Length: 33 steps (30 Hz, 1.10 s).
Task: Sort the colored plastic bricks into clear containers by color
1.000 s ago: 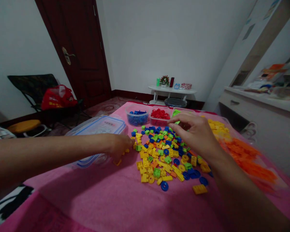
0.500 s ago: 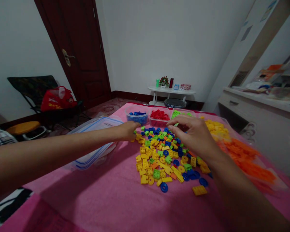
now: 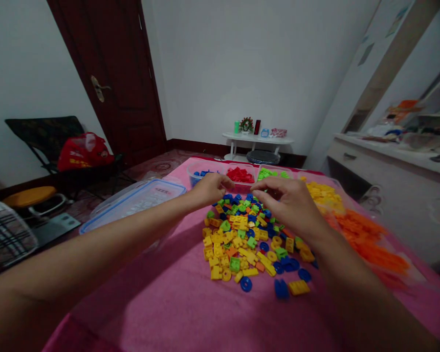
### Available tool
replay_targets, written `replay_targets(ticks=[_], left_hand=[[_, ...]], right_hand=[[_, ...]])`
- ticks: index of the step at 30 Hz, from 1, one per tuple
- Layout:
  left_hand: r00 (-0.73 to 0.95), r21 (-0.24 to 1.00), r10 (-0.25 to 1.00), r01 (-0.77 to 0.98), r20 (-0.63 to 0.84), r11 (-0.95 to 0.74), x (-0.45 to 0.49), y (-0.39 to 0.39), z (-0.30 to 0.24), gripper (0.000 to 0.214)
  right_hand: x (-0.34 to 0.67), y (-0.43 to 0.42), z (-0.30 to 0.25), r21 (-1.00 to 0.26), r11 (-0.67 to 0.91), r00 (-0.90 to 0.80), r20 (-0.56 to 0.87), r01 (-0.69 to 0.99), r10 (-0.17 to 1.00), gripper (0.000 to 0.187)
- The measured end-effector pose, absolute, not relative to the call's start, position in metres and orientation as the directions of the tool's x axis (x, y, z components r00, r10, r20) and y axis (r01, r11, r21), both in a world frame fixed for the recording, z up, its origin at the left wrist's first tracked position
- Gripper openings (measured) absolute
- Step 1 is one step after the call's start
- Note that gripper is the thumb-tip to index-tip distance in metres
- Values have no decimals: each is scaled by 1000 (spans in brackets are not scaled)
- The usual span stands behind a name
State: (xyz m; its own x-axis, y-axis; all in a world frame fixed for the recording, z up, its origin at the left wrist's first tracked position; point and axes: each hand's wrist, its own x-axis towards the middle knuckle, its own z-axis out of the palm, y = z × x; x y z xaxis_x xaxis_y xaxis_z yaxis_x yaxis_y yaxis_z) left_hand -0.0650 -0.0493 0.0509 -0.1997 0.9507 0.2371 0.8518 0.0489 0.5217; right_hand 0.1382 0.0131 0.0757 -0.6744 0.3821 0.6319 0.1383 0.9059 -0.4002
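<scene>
A heap of small plastic blocks [image 3: 247, 239] in yellow, blue, green and orange lies on the pink cloth [image 3: 190, 303]. My left hand [image 3: 209, 188] reaches over the far edge of the heap, fingers closed, right by the tub of blue blocks [image 3: 197, 174]. What it pinches is hidden. My right hand [image 3: 289, 203] hovers over the heap's far right side with fingers curled and pinched together near the tub of green blocks [image 3: 269, 172]. A tub of red blocks [image 3: 241, 175] stands between the two hands.
A clear box with a blue-rimmed lid [image 3: 132, 203] sits at the left. Yellow blocks [image 3: 320, 191] and orange blocks [image 3: 366, 239] lie piled at the right. Beyond the table are a dark door [image 3: 110, 78], a chair with a red bag [image 3: 81, 150], and a small white table [image 3: 257, 139].
My left hand has moved from the heap's near left edge up and away to the tub of blue blocks. My right hand stayed near the green tub. The camera shifted slightly.
</scene>
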Motion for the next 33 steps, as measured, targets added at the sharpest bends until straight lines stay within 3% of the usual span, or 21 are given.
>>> replay_targets(ticks=[2,6,10,15,19,23,25,28,30,33], left_hand=[[-276,360,926,917,256,173,-72,-38,44,35],[-446,157,891,889,82,430,-74,-26,30,37],[-486,128,872,869,48,478,-70,-24,24,32],[-493,124,867,867,70,483,-72,-28,11,29],[-499,170,858,862,120,478,-79,-33,4,31],[-483,314,864,850,144,423,-89,-36,17,28],[-399,481,916,811,39,333,-91,-40,28,27],[-123,703,963,663,-239,259,-87,-51,43,26],[56,735,920,621,-388,272,-81,-58,48,26],[167,713,856,642,-489,282,-71,-62,47,31]], right_hand=[[139,19,74,-398,901,-672,623,169,401,15],[144,31,70,-361,894,-753,501,265,426,17],[143,34,61,-297,893,-849,314,338,425,20],[127,27,33,-257,921,-904,241,292,354,32],[121,20,26,-230,920,-915,183,316,360,33],[127,13,45,-155,869,-860,142,470,490,19],[129,9,52,-136,856,-859,56,499,509,15],[131,5,50,-129,868,-877,-89,480,472,20],[131,3,44,-128,879,-886,-129,460,445,22],[132,3,40,-131,892,-898,-149,433,415,10]])
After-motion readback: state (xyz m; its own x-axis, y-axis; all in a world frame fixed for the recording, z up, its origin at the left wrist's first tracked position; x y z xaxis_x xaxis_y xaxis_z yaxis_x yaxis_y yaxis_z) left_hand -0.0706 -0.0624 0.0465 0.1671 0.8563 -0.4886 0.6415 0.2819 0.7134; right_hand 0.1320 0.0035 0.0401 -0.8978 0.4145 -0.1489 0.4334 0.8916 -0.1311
